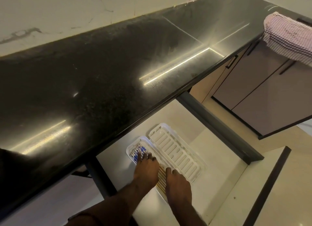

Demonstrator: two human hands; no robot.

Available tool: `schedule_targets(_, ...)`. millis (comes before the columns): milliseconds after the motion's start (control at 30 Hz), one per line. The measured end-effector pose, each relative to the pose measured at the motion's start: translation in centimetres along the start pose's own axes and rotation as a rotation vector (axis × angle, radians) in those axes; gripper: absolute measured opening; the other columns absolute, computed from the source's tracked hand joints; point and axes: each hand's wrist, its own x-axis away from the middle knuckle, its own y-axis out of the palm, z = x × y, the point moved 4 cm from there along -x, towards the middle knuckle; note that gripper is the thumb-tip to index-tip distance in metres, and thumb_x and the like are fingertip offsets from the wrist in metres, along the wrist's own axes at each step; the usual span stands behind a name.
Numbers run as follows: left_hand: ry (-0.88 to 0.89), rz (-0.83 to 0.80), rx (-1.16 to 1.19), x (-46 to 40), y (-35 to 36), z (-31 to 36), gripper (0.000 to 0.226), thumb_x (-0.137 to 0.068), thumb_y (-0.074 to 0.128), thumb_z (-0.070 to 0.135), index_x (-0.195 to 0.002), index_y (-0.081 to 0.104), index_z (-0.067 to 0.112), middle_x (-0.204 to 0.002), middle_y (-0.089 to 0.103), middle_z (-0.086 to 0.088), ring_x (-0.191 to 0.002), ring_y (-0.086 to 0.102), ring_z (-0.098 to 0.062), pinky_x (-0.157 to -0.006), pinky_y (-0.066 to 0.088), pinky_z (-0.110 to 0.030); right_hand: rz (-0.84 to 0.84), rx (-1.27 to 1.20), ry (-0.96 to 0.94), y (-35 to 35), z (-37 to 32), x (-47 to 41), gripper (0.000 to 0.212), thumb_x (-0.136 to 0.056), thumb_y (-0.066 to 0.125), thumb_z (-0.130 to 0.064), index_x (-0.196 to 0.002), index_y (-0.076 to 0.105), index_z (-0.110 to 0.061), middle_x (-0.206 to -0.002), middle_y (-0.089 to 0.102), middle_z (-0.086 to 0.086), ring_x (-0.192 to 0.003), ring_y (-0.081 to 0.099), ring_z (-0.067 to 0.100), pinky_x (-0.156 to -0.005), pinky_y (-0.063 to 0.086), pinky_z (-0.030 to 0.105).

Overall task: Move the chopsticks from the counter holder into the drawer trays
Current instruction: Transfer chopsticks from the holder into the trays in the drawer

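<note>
Two white slotted trays lie side by side in the open drawer (224,173). The left tray (130,148) holds several chopsticks (161,176) with blue-patterned ends (139,149). My left hand (146,170) rests on the chopsticks with fingers stretched over the patterned ends. My right hand (178,183) lies flat at the near end of the same tray, fingers straight on the chopsticks. The right tray (175,153) holds nothing. No counter holder is in view.
The black stone counter (101,73) overhangs the back of the drawer. A pink checked cloth (288,36) hangs over the counter edge at the far right. Cabinet doors (263,94) stand to the right of the drawer's dark side rail (219,127).
</note>
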Motion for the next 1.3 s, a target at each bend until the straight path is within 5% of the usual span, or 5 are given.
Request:
schedule_targets(433,-0.037,0.267,0.318,8.7,-8.7,0.1,0.054,-0.098,0.041,0.045,-0.146,0.030,0.024,-0.156,0.033,-0.001,-0.144,0.025,-0.023,-0.119,0.004,-0.046,0.363,-0.059,-0.021,-10.7,-1.5,6.4,0.045,-0.095,0.051,-0.037,-0.137,0.040,-0.025,-0.118,0.065,0.000,-0.095,0.068,0.019,-0.078,0.056,0.032)
schedule_targets(767,-0.097,0.727,0.483,22.0,-15.6,-4.1,0.046,-0.099,0.046,0.032,-0.143,0.039,0.022,-0.151,0.041,-0.001,-0.145,0.025,-0.020,-0.118,0.001,-0.040,0.499,-0.167,-0.208,-17.9,-7.8,14.8,0.059,-0.096,0.049,-0.044,-0.148,0.033,-0.022,-0.147,0.049,0.004,-0.126,0.055,0.024,-0.105,0.043,0.037)
schedule_targets(933,-0.188,0.921,0.594,28.1,-18.7,-10.6,0.048,-0.095,0.053,0.028,-0.141,0.044,0.019,-0.148,0.046,-0.003,-0.143,0.029,-0.022,-0.116,0.001,-0.036,0.725,-0.262,-0.389,-22.1,-14.8,18.2,0.043,-0.097,0.054,-0.029,-0.138,0.047,-0.022,-0.126,0.065,0.004,-0.107,0.066,0.020,-0.086,0.052,0.029)
schedule_targets(1133,-0.316,1.113,0.665,33.9,-20.7,-20.4,0.044,-0.091,0.061,0.028,-0.133,0.054,0.017,-0.130,0.063,-0.005,-0.122,0.056,-0.019,-0.115,0.029,-0.041,0.764,-0.271,-0.620,-24.3,-25.1,19.0,0.036,-0.096,0.049,-0.027,-0.132,0.053,-0.023,-0.119,0.065,0.001,-0.101,0.065,0.019,-0.084,0.052,0.034)
schedule_targets(1300,-0.373,1.249,0.757,36.9,-21.1,-29.5,0.031,-0.090,0.063,0.022,-0.120,0.067,0.017,-0.113,0.073,-0.006,-0.104,0.068,-0.019,-0.093,0.049,-0.027,0.682,-0.270,-0.737,-23.8,-35.0,17.8,0.034,-0.094,0.051,-0.030,-0.128,0.056,-0.026,-0.121,0.063,-0.003,-0.103,0.063,0.014,-0.085,0.050,0.031)
